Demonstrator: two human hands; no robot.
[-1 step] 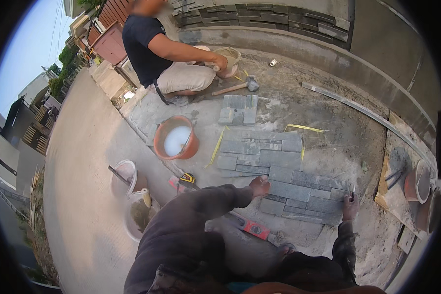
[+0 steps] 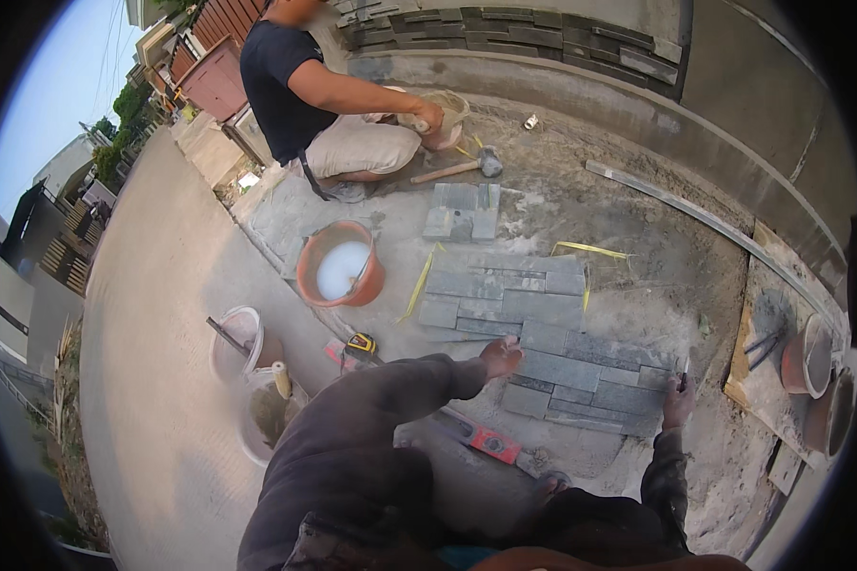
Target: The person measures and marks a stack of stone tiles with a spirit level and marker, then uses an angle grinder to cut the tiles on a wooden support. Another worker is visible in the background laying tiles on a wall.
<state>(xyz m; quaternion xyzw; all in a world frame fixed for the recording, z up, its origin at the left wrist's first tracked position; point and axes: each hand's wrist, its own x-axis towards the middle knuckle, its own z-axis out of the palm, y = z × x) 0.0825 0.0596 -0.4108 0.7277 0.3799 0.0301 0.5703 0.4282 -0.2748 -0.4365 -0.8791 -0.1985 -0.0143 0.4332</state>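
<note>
A grey stone cladding panel (image 2: 567,366), made of staggered strips, lies on the ground before me. My left hand (image 2: 500,358) is at its left edge, fingers bunched against the corner. At the opposite end, my right hand (image 2: 678,404) is closed around a slim dark tool (image 2: 683,369) with a light tip; its exact kind is too small to tell. Just beyond lies another group of stone panels (image 2: 509,285), touching or nearly touching the first. A red spirit level (image 2: 493,443) rests near my legs, partly hidden by my left sleeve.
A co-worker (image 2: 352,105) squats at far left, one hand at a bucket (image 2: 448,133). A hammer (image 2: 452,171), stacked tiles (image 2: 462,211), an orange bucket (image 2: 371,285) of whitish liquid, a tape measure (image 2: 360,347) and pails (image 2: 257,366) stand around. A metal bar (image 2: 676,205) lies at right.
The whole view has shifted very slightly. Both my hands stay where they were on the panel; the co-worker's hand at the bucket has moved a little.
</note>
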